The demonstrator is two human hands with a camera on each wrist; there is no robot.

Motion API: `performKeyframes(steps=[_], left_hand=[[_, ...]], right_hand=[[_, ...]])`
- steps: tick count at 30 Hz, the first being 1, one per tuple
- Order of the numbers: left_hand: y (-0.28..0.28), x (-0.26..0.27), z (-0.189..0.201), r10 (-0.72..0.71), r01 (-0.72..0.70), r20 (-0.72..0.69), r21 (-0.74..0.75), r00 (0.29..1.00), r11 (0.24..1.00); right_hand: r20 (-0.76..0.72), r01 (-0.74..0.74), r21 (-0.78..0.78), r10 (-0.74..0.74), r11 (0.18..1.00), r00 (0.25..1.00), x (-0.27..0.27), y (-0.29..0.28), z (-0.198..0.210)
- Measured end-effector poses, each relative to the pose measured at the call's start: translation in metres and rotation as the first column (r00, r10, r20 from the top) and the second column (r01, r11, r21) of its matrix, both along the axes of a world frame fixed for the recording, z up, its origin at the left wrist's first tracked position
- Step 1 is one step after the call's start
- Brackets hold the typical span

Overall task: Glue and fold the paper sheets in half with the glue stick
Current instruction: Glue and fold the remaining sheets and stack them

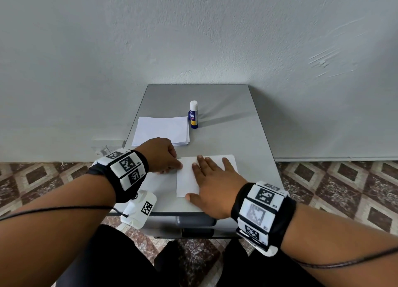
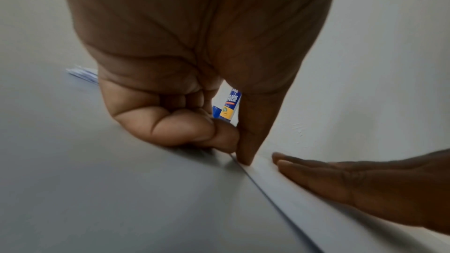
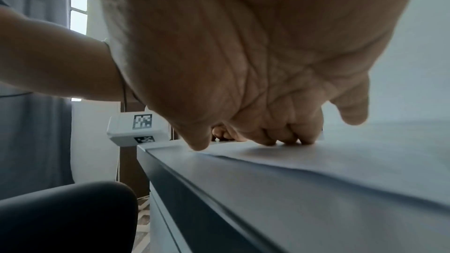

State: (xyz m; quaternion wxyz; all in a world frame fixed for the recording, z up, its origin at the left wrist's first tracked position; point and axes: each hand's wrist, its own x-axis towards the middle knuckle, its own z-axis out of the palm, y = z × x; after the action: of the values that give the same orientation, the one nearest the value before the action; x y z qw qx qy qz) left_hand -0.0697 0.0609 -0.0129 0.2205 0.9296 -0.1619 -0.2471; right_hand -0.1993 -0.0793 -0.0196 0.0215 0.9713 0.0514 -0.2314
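A white folded sheet (image 1: 187, 184) lies near the front of the grey table (image 1: 247, 140). My right hand (image 1: 213, 179) rests flat on the sheet with its fingers spread, holding it down. My left hand (image 1: 170, 159) is at the sheet's left edge with its fingers curled in. In the left wrist view, one straight fingertip (image 2: 244, 158) presses on that edge of the sheet (image 2: 304, 199), the thumb beside it. The blue glue stick (image 1: 193, 114) stands upright with its white cap on, behind both hands and untouched. A stack of white sheets (image 1: 161, 131) lies at the back left.
The table's front edge (image 1: 163, 211) is just below my wrists. A white tagged device (image 1: 140, 211) hangs off the front left corner. A plain wall stands right behind the table, with a socket (image 1: 107, 148) low on the left. Patterned floor tiles lie on both sides.
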Motion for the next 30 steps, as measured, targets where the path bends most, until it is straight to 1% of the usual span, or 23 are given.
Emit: performKeyframes(steps=[4, 6, 10, 12, 15, 16, 18, 20, 21, 24, 27, 30], left_hand=[[0.0, 0.001, -0.001, 0.004, -0.004, -0.012, -0.002, 1.0, 1.0], [0.001, 0.001, -0.001, 0.007, -0.007, -0.011, -0.007, 1.0, 1.0], [0.003, 0.0, -0.004, 0.022, -0.022, 0.009, -0.017, 1.0, 1.0], [0.002, 0.0, -0.004, 0.02, -0.019, 0.011, -0.015, 1.0, 1.0], [0.002, 0.0, 0.0, 0.004, -0.004, 0.002, 0.007, 1.0, 1.0], [0.002, 0.0, 0.003, -0.003, 0.003, 0.019, 0.024, 1.0, 1.0], [0.004, 0.001, 0.009, 0.003, -0.008, 0.106, 0.046, 0.994, 0.999], [0.006, 0.002, 0.014, 0.014, -0.023, 0.187, 0.045, 0.982, 0.999], [0.006, 0.003, 0.015, 0.013, -0.021, 0.2, 0.04, 0.98, 0.999], [0.002, 0.002, 0.016, -0.022, 0.014, 0.183, 0.044, 0.983, 0.999], [-0.005, 0.001, 0.013, -0.072, 0.056, 0.198, 0.083, 0.978, 0.995], [-0.011, 0.002, 0.006, -0.104, 0.078, 0.198, 0.134, 0.975, 0.988]], right_hand=[[-0.041, 0.076, -0.04, -0.078, 0.996, 0.996, -0.002, -0.009, -0.001], [-0.036, 0.127, -0.063, -0.129, 0.99, 0.991, -0.004, -0.015, -0.001], [0.005, 0.217, -0.138, -0.219, 0.966, 0.976, -0.01, -0.025, 0.0], [0.08, 0.218, -0.147, -0.208, 0.965, 0.975, -0.012, -0.022, 0.003], [0.191, 0.154, -0.142, -0.126, 0.978, 0.973, -0.013, -0.015, 0.005], [0.2, 0.135, -0.133, -0.107, 0.982, 0.974, -0.013, -0.015, 0.005], [0.197, 0.085, -0.092, -0.066, 0.992, 0.978, -0.008, -0.02, 0.005], [0.163, -0.007, -0.052, 0.015, 0.999, 0.987, -0.001, -0.031, 0.006], [0.132, -0.062, -0.045, 0.068, 0.997, 0.989, 0.003, -0.035, 0.007], [0.034, -0.193, -0.039, 0.194, 0.98, 0.98, 0.017, -0.042, 0.013], [-0.023, -0.273, -0.041, 0.273, 0.961, 0.962, 0.028, -0.041, 0.016], [-0.042, -0.308, -0.047, 0.306, 0.95, 0.951, 0.033, -0.042, 0.019]])
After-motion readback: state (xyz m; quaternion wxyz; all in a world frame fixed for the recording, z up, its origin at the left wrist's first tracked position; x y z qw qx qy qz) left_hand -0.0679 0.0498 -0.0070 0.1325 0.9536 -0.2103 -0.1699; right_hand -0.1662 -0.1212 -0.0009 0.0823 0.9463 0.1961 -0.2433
